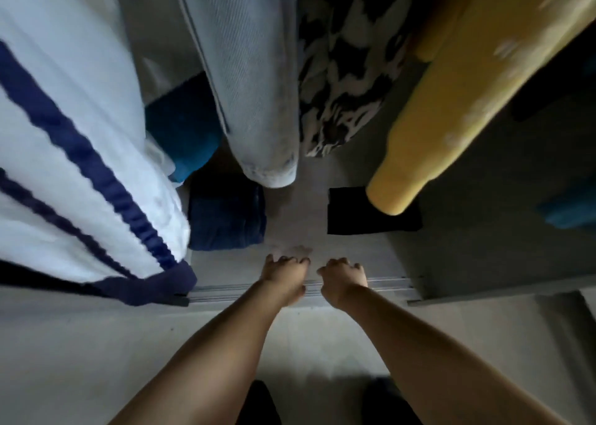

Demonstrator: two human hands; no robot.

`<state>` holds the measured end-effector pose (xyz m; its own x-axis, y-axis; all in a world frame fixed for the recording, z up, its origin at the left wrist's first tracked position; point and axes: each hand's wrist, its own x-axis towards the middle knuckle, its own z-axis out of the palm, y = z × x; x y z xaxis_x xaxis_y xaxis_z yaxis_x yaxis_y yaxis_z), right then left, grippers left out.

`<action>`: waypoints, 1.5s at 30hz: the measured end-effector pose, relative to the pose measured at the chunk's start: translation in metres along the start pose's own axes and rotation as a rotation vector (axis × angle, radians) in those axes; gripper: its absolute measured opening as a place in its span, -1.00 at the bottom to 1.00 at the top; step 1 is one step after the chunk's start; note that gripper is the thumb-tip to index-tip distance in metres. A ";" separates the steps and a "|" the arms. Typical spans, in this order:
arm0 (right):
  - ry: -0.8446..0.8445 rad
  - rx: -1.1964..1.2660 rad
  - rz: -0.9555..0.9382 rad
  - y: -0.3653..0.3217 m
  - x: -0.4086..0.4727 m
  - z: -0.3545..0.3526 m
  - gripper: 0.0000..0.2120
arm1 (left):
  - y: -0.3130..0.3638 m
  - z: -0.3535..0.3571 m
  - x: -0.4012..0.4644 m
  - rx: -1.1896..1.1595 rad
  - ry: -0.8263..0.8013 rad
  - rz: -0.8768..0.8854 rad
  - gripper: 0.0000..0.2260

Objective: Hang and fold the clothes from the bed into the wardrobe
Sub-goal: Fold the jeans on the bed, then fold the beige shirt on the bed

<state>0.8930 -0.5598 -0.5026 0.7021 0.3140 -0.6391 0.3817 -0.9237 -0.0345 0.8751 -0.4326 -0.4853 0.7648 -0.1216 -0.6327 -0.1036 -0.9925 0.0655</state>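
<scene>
I look straight down into the wardrobe. My left hand (pixel 283 277) and my right hand (pixel 343 279) reach side by side over the sliding-door track (pixel 225 292), fingers loosely curled, holding nothing. On the wardrobe floor (pixel 296 218) lie a folded dark blue garment (pixel 225 214) to the left and a folded black garment (pixel 371 213) to the right. Above them hang a white garment with navy stripes (pixel 80 153), pale blue jeans (pixel 254 85), a black-and-white patterned piece (pixel 342 69) and a yellow garment (pixel 451 101).
A teal folded cloth (pixel 183 134) sits behind the dark blue one, and another teal piece (pixel 567 211) lies at the far right. A grey wardrobe panel (pixel 483 231) stands on the right. Pale floor (pixel 96 360) lies in front, with my dark shoes (pixel 258 402) below.
</scene>
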 end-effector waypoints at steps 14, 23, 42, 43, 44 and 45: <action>0.089 0.393 0.344 0.088 -0.223 -0.071 -0.57 | 0.099 -0.130 -0.129 0.156 -0.065 0.230 -0.57; 0.108 0.451 0.471 0.208 -0.361 -0.017 -0.58 | 0.284 -0.133 -0.165 0.299 -0.117 0.419 -0.58; 0.092 0.784 1.083 0.469 -0.626 0.098 -0.75 | 0.698 -0.167 -0.184 0.618 -0.084 0.962 -0.53; 0.075 0.799 1.100 0.478 -0.630 0.098 -0.75 | 0.710 -0.172 -0.180 0.628 -0.077 0.976 -0.52; 0.072 0.809 1.118 0.489 -0.634 0.097 -0.74 | 0.721 -0.179 -0.177 0.635 -0.072 0.990 -0.52; 0.081 0.824 1.142 0.501 -0.637 0.095 -0.73 | 0.732 -0.186 -0.173 0.631 -0.072 1.003 -0.52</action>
<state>0.5798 -1.2431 -0.1857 0.4245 -0.6988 -0.5757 -0.8494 -0.5275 0.0140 0.7855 -1.1414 -0.1845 0.1283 -0.8194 -0.5587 -0.9467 -0.2690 0.1771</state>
